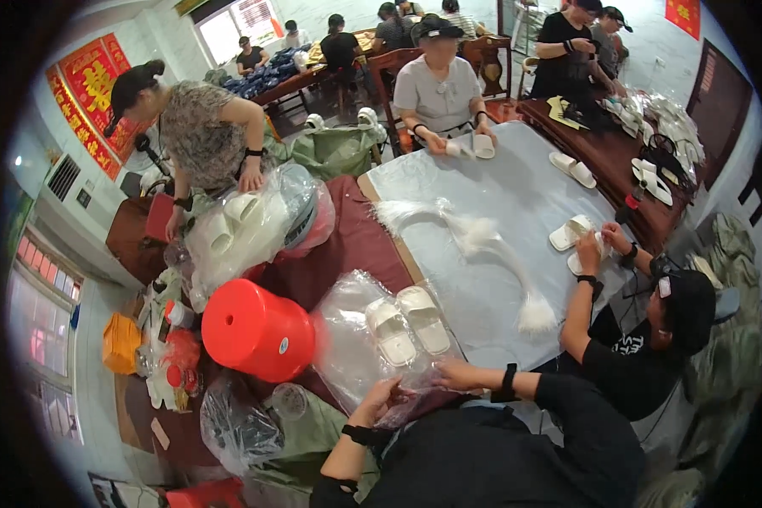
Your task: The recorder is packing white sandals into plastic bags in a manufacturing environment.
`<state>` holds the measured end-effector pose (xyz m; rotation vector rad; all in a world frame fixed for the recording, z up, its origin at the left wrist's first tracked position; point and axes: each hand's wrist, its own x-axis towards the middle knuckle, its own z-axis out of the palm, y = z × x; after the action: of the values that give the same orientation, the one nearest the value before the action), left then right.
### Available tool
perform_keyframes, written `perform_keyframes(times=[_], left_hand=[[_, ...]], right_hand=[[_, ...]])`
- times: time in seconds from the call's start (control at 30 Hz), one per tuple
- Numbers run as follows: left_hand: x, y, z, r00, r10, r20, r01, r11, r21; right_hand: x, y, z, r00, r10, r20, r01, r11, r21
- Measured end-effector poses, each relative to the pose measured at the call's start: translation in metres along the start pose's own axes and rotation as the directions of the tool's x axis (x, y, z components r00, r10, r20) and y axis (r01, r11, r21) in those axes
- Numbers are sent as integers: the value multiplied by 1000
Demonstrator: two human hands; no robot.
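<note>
A pair of white slide sandals [408, 326] lies side by side on or in a clear plastic bag [345, 334] in front of me; I cannot tell which. My left hand [385, 396] is at the bag's near edge, its fingers closed on the film. To its right, my right hand [459, 374] pinches the same edge, just below the sandals' near ends. Both of my wrists carry black bands.
A red bucket [258, 330] lies left of the bag. White fibre bundles [478, 233] stretch across the pale tabletop [415, 182]. Co-workers handle white sandals at the right and far side; another, at left, handles bagged sandals [231, 222]. Crumpled clear plastic [237, 423] lies near left.
</note>
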<state>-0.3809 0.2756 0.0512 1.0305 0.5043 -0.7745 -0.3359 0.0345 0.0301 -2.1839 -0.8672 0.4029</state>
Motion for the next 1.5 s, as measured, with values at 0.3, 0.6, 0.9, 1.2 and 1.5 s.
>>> perform_keyframes(times=[0.3, 0.6, 0.9, 1.2, 1.5], left_hand=[[14, 3, 5, 1000, -10, 23, 13, 995, -100], [-12, 44, 56, 997, 67, 44, -63, 995, -81], [-18, 41, 43, 999, 45, 20, -40, 982, -185], [-21, 43, 33, 980, 115, 163, -62, 953, -297], [-34, 60, 84, 915, 154, 373, -37, 952, -303]], right_hand=[[-10, -70, -67, 971, -57, -230, 37, 995, -93], [10, -30, -28, 964, 124, -234, -204, 910, -360], [9, -29, -40, 957, -40, -289, 0, 991, -137], [30, -64, -71, 868, -7, -497, -9, 1000, -30], [59, -93, -93, 745, -194, -638, 140, 981, -135]])
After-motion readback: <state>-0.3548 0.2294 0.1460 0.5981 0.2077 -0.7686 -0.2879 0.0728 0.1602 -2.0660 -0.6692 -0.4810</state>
